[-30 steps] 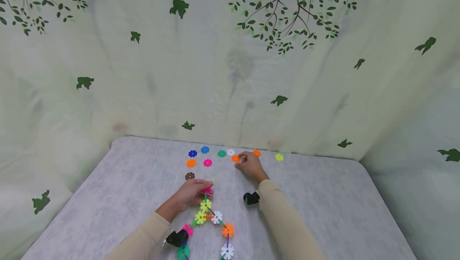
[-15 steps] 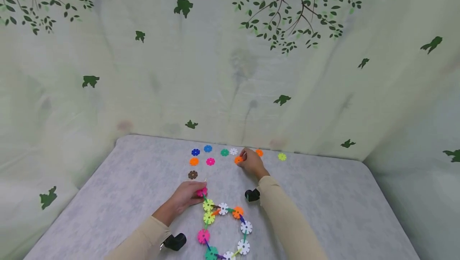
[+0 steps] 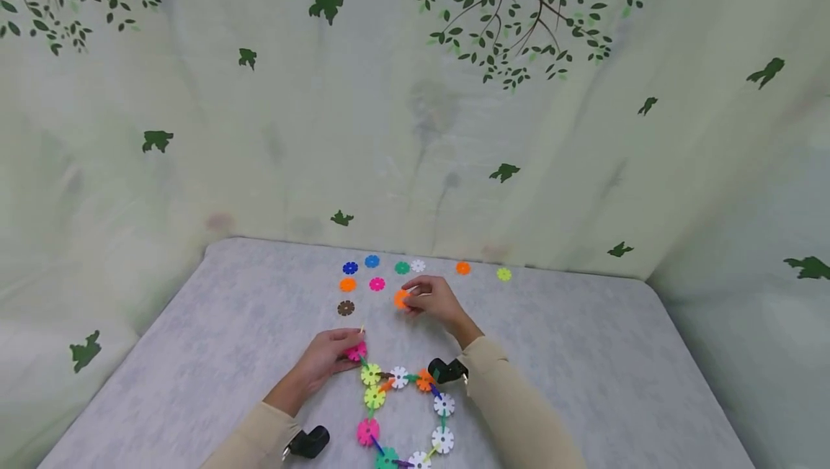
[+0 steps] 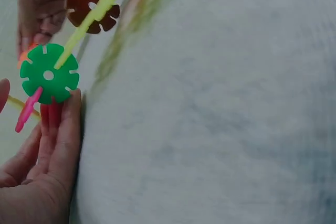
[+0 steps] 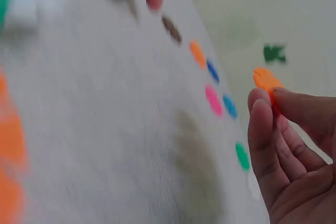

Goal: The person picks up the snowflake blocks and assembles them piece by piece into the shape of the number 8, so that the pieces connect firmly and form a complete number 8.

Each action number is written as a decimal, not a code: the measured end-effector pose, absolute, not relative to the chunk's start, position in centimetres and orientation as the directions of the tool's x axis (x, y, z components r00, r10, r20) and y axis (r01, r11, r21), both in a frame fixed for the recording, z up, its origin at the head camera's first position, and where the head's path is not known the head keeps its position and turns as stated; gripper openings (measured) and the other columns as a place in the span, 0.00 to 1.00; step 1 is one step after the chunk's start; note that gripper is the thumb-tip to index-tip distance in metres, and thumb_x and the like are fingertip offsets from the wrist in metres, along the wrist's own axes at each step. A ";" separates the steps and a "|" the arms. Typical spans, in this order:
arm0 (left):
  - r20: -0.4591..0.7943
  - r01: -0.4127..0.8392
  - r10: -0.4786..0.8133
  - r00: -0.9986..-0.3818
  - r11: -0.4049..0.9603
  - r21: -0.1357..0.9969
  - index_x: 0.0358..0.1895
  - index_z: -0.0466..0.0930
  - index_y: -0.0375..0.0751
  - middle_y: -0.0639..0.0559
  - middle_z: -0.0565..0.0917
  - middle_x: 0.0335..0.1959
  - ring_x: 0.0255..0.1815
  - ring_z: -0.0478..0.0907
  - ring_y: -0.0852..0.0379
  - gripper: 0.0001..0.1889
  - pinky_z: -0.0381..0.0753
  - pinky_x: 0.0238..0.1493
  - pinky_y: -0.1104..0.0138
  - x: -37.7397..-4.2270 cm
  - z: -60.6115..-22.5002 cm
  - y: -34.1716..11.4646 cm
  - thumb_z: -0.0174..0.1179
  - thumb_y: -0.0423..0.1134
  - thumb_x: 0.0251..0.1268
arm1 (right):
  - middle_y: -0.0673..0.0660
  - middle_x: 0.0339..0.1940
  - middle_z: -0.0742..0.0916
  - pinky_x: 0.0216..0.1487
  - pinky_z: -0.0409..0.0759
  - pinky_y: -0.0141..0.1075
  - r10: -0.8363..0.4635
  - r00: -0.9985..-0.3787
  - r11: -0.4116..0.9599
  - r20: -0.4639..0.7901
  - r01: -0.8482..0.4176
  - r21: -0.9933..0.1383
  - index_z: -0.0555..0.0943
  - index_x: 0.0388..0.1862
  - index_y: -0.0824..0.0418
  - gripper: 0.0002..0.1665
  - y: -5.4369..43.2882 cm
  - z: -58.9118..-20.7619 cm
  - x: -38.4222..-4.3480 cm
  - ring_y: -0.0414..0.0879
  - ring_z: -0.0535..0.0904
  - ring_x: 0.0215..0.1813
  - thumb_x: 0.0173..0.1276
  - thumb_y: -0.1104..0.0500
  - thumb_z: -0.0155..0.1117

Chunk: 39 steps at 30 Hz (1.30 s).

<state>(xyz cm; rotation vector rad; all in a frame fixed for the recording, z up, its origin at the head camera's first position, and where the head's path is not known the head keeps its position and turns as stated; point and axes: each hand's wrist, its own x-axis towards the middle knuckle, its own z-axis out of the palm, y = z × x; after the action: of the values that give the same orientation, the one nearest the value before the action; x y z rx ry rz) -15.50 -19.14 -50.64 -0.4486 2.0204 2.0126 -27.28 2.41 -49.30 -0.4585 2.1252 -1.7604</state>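
My right hand (image 3: 437,305) pinches an orange notched interlocking disc (image 3: 401,299) between thumb and fingertips, over the table's middle. The right wrist view shows that orange disc (image 5: 266,80) nearly edge-on at the fingertips. To the left and nearer, my left hand (image 3: 318,359) holds a pink interlocking disc (image 3: 357,351) at the top of a linked chain. Two yellow discs (image 3: 371,374) join it to a loop of white, orange, pink and green discs, including a white disc (image 3: 444,404). In the left wrist view a green disc (image 4: 49,59) stands at the left fingertips.
Loose discs lie toward the back: a brown disc (image 3: 346,307), an orange disc (image 3: 347,284), a pink disc (image 3: 377,284), a green disc (image 3: 402,267) and a yellow disc (image 3: 504,274), among others. Behind the grey-covered table (image 3: 570,354) hangs a leaf-patterned curtain (image 3: 389,130).
My right hand has picked up the orange disc from the back and brought it left and nearer. The linked loop has swung to the right, with my left hand still on its pink end.
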 end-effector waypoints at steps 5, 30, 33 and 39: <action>-0.392 -0.391 -0.023 -0.920 -0.024 0.920 0.57 0.74 0.25 0.44 0.83 0.43 0.41 0.81 0.55 0.21 0.83 0.48 0.59 -16.0 -51.3 -19.5 0.58 0.39 0.69 | 0.56 0.27 0.84 0.33 0.86 0.40 -0.501 -0.861 0.150 -0.084 0.009 -0.989 0.81 0.45 0.70 0.11 0.3 -48.7 -25.7 0.44 0.82 0.25 0.63 0.69 0.66; -0.366 -0.371 0.072 -0.928 -0.095 0.924 0.60 0.72 0.24 0.46 0.84 0.46 0.44 0.82 0.56 0.26 0.82 0.49 0.62 -15.8 -52.0 -20.6 0.61 0.41 0.67 | 0.55 0.29 0.86 0.33 0.83 0.32 -0.511 -0.855 0.213 -0.089 -0.026 -0.977 0.85 0.41 0.68 0.07 -3.5 -50.5 -24.4 0.42 0.78 0.25 0.65 0.68 0.65; -0.359 -0.363 0.061 -0.931 -0.090 0.927 0.61 0.71 0.24 0.46 0.84 0.46 0.44 0.82 0.57 0.26 0.82 0.49 0.62 -15.8 -52.0 -20.6 0.61 0.41 0.67 | 0.54 0.31 0.86 0.31 0.80 0.30 -0.519 -0.852 0.236 -0.067 -0.067 -0.969 0.86 0.41 0.66 0.08 -3.6 -50.3 -24.5 0.42 0.76 0.26 0.65 0.68 0.64; -0.347 -0.351 0.058 -0.936 -0.097 0.931 0.60 0.71 0.22 0.48 0.84 0.46 0.42 0.82 0.59 0.24 0.83 0.48 0.63 -15.7 -52.0 -20.6 0.59 0.38 0.69 | 0.55 0.30 0.86 0.29 0.81 0.31 -0.549 -0.834 0.257 -0.064 -0.095 -0.962 0.86 0.43 0.68 0.09 -4.0 -50.2 -24.3 0.41 0.76 0.24 0.66 0.67 0.64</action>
<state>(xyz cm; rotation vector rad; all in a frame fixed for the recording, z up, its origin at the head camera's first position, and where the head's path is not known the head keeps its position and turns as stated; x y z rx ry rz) -15.67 -20.62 -52.00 -0.3223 1.8988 2.1162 -24.25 -4.00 -50.20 -0.5864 2.1480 -1.6011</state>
